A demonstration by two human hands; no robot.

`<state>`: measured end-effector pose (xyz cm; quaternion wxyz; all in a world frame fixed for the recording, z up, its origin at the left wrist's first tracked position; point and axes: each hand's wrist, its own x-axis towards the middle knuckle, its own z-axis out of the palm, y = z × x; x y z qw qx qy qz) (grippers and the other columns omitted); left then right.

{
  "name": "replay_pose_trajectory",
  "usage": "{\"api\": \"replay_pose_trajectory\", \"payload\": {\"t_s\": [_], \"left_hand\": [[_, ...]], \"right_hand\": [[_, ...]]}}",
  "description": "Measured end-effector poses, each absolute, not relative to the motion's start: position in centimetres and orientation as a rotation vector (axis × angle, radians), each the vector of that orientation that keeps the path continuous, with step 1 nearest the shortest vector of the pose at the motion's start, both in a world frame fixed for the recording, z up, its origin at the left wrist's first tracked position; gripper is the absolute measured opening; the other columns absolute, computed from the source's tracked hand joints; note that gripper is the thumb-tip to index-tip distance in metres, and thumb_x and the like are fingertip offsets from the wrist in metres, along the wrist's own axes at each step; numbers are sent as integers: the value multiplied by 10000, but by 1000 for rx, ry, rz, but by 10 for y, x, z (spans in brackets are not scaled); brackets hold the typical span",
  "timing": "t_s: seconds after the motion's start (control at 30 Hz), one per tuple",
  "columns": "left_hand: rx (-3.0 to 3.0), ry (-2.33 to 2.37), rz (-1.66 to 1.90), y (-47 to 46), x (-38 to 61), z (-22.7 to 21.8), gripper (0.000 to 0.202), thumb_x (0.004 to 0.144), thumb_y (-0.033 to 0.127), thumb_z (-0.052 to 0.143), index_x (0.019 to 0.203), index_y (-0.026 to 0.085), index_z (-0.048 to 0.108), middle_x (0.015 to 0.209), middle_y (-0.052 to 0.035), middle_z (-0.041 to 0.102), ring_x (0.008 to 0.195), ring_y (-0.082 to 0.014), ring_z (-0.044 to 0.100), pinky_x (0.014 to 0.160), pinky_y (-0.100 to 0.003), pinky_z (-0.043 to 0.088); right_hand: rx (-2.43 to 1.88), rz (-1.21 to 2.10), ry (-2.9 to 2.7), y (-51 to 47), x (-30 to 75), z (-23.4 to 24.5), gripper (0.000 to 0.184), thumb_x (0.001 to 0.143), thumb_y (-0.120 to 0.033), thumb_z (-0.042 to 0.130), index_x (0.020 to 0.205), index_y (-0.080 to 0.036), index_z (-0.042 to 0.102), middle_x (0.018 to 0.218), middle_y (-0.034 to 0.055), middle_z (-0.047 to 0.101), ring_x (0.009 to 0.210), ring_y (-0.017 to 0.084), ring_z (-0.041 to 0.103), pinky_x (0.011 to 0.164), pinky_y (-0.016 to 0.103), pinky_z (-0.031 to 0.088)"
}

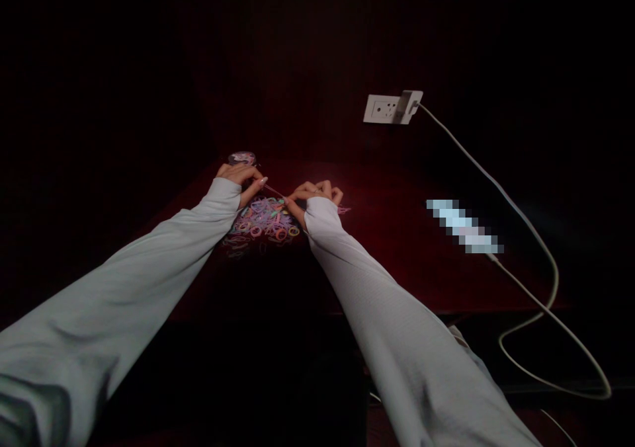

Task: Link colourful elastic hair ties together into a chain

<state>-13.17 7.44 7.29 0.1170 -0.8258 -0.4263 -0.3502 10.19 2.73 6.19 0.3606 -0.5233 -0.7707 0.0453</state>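
Note:
My left hand (243,174) and my right hand (313,197) are close together over the table, with fingers closed. A thin pinkish hair elastic (274,190) is stretched taut between them, one end pinched in each hand. Just below it lies a heap of hair elastics (270,219) in purple, pink, green, yellow and orange; the nearer ones fade into shadow. Behind my left hand sits a small round container (242,157) with more pale and pink pieces in it. A few pink elastics (344,209) lie at the right edge of my right hand.
The dark red table (387,255) is dimly lit. On the right, a blurred-out phone-like object (464,227) lies on it, joined to a white cable (550,248). That cable loops past the table's front edge and up to a charger in the wall socket (384,109).

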Motion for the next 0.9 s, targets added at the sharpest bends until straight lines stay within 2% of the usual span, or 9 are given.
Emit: {"api": "replay_pose_trajectory", "payload": {"t_s": [0.17,0.63,0.9], "left_hand": [[-2477,-1220,-1022,73,-127,69,290,1095,388,499,955,234,702,952,-42,755,983,-249,690,1023,-416,433],[-2612,-1049,-1049,67,-118,67,335,1104,427,495,912,241,696,901,-46,784,900,-236,685,987,-444,428],[-2618,-1040,-1056,65,-114,69,351,1124,452,470,943,240,683,902,-43,768,899,-229,688,968,-433,429]], "right_hand": [[-1364,129,-1993,26,100,62,328,1106,-516,621,1027,-324,876,1150,42,771,1193,296,478,1040,461,242],[-1302,232,-1958,23,99,62,344,1075,-624,634,1183,-391,863,1159,49,776,1210,307,514,1029,443,271],[-1319,253,-1834,26,98,62,344,1119,-546,582,1203,-383,873,1200,58,770,1168,286,544,1005,442,302]]}}
